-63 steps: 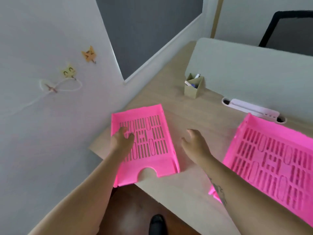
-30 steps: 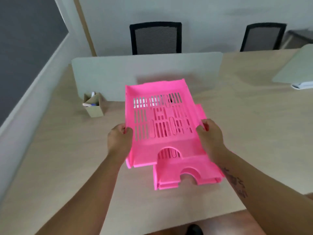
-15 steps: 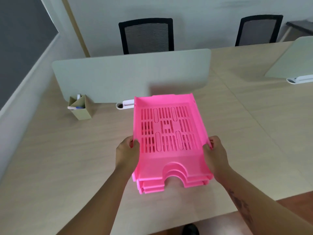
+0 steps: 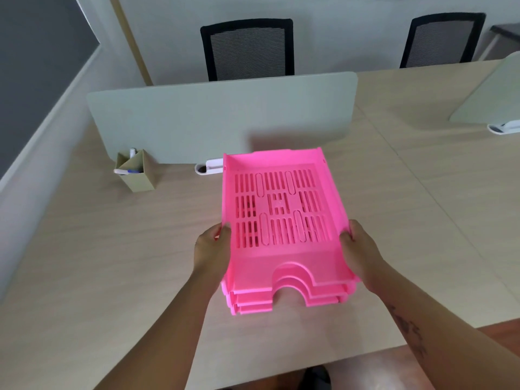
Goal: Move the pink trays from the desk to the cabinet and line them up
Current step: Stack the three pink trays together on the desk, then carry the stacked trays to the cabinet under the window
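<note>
A stack of pink slotted trays (image 4: 281,220) rests on the wooden desk (image 4: 112,263), nested one in another, with three front edges showing near me. My left hand (image 4: 212,249) grips the stack's left wall, thumb over the rim. My right hand (image 4: 358,249) holds the right wall the same way. The cabinet is not in view.
A grey divider panel (image 4: 219,116) stands behind the trays, with a white clip (image 4: 209,166) at its base. A cardboard pen holder (image 4: 135,171) sits at the left. Two black chairs (image 4: 247,46) stand beyond the desk. A second divider (image 4: 489,94) is at the right.
I lifted one pink tray from the left of the desk, carried it right and set it onto the other trays. Both hands now hold the stack's sides.
</note>
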Motion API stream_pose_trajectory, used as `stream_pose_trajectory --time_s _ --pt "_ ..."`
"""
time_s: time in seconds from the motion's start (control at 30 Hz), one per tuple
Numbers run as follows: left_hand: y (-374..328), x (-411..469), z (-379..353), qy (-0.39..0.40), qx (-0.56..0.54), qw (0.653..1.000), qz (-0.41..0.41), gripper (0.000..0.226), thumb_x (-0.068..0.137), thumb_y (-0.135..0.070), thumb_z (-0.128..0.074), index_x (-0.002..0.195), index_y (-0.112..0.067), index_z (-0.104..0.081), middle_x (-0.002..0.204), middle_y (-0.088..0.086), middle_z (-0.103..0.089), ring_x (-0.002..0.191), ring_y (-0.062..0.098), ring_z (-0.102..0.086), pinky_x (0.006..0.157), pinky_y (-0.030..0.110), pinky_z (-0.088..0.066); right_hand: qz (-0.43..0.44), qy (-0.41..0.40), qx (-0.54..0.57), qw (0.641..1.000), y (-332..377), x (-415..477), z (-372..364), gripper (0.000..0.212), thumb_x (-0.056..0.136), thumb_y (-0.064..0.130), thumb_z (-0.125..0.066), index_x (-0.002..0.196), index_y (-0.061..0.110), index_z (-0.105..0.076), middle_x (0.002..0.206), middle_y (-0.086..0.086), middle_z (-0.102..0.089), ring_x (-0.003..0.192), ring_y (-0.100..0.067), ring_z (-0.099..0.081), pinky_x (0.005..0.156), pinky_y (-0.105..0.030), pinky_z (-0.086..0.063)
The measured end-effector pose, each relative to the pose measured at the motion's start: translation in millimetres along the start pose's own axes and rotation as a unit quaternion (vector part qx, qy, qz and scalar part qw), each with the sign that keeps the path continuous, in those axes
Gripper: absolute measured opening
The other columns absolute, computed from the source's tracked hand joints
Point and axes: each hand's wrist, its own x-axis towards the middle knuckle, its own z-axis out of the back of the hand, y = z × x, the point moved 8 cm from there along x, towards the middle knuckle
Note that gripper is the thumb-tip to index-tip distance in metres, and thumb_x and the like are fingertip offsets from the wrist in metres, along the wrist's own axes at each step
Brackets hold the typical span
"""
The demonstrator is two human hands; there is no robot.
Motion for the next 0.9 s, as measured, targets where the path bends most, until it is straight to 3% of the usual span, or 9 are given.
stream_pose_trajectory --time_s 0.07,0.13,0.2,0.3,0.37,0.47,0.63,0.77,0.9 --pt "9.1 -2.1 -3.6 0.043 -0.050 0.997 0.045 0.028 0.099 -0.038 -0.046 0.091 -0.035 -0.073 0.075 -0.014 -0.077 0.072 0.011 -0.071 0.062 0.031 -0.057 -0.011 0.023 0.039 0.999 -2.6 -1.1 -1.2 0.026 0.104 0.025 -0.030 0.116 0.012 -0.049 0.100 -0.016 -0.064 0.090 -0.034 -0.064 0.074 -0.048 -0.055" --pt "18.1 -10.0 -11.7 0.114 -0.107 0.985 0.068 0.035 0.101 -0.044 -0.043 0.110 -0.026 -0.071 0.099 -0.003 -0.078 0.094 0.024 -0.072 0.085 0.048 -0.056 -0.026 0.047 0.093 0.994 -8.9 -6.9 -2.7 0.031 0.104 0.035 -0.031 0.122 0.020 -0.052 0.104 -0.012 -0.068 0.092 -0.030 -0.067 0.069 -0.041 -0.057" --pt "23.7 -24.3 -18.2 0.179 -0.149 0.971 0.047 0.044 0.102 -0.048 -0.038 0.124 -0.022 -0.065 0.117 0.007 -0.072 0.108 0.030 -0.067 0.094 0.058 -0.050 -0.035 0.059 0.131 0.989 -14.5 -14.7 -5.4 0.031 0.103 0.043 -0.032 0.120 0.029 -0.054 0.103 -0.007 -0.072 0.089 -0.024 -0.070 0.063 -0.034 -0.055" --pt "38.3 -43.5 -20.7 0.213 -0.169 0.962 0.038 0.054 0.097 -0.058 -0.033 0.129 -0.025 -0.060 0.120 0.005 -0.072 0.109 0.026 -0.068 0.093 0.050 -0.051 -0.033 0.042 0.152 0.987 -19.5 -20.7 -7.1 0.036 0.101 0.046 -0.034 0.123 0.029 -0.056 0.102 -0.006 -0.073 0.089 -0.026 -0.071 0.072 -0.042 -0.059" --pt "46.6 -48.6 -22.9 0.216 -0.189 0.957 0.044 0.060 0.092 -0.062 -0.034 0.131 -0.023 -0.058 0.119 0.005 -0.072 0.107 0.025 -0.069 0.084 0.042 -0.056 -0.034 0.038 0.154 0.987 -20.6 -19.6 -7.9 0.039 0.101 0.047 -0.035 0.126 0.028 -0.057 0.103 -0.006 -0.074 0.092 -0.028 -0.071 0.081 -0.050 -0.058" --pt "53.3 -52.1 -27.5 0.202 -0.227 0.952 0.026 0.059 0.091 -0.051 -0.043 0.138 -0.016 -0.049 0.118 0.009 -0.072 0.102 0.025 -0.071 0.070 0.028 -0.060 -0.038 0.045 0.186 0.981 -26.3 -19.3 -8.7 0.040 0.099 0.046 -0.041 0.130 0.026 -0.057 0.110 -0.007 -0.073 0.097 -0.031 -0.070 0.086 -0.057 -0.056" --pt "86.5 -64.7 -33.7 0.136 -0.225 0.965 0.016 0.069 0.084 -0.034 -0.062 0.147 -0.018 -0.038 0.123 0.013 -0.066 0.102 0.021 -0.070 0.074 0.027 -0.059 -0.036 0.068 0.269 0.960 -59.7 -37.7 -26.5 0.048 0.093 0.034 -0.057 0.140 0.029 -0.048 0.118 -0.004 -0.072 0.104 -0.026 -0.071 0.087 -0.050 -0.056" --pt "98.1 -66.5 -37.9 0.089 -0.225 0.969 0.048 0.068 0.083 -0.043 -0.059 0.143 -0.013 -0.044 0.116 0.013 -0.069 0.096 0.016 -0.072 0.071 0.021 -0.058 -0.052 0.086 0.294 0.950 -78.6 -39.9 -44.4 0.050 0.091 0.037 -0.060 0.138 0.025 -0.050 0.114 -0.008 -0.074 0.102 -0.027 -0.071 0.093 -0.053 -0.053" --pt "84.5 -64.7 -36.7 0.061 -0.211 0.973 0.076 0.049 0.096 -0.038 -0.051 0.137 -0.012 -0.052 0.111 0.014 -0.072 0.086 0.014 -0.073 0.062 0.016 -0.056 -0.036 0.096 0.318 0.942 -64.9 -27.0 -38.4 0.043 0.095 0.031 -0.053 0.137 0.025 -0.050 0.112 -0.012 -0.074 0.098 -0.030 -0.073 0.089 -0.053 -0.055"
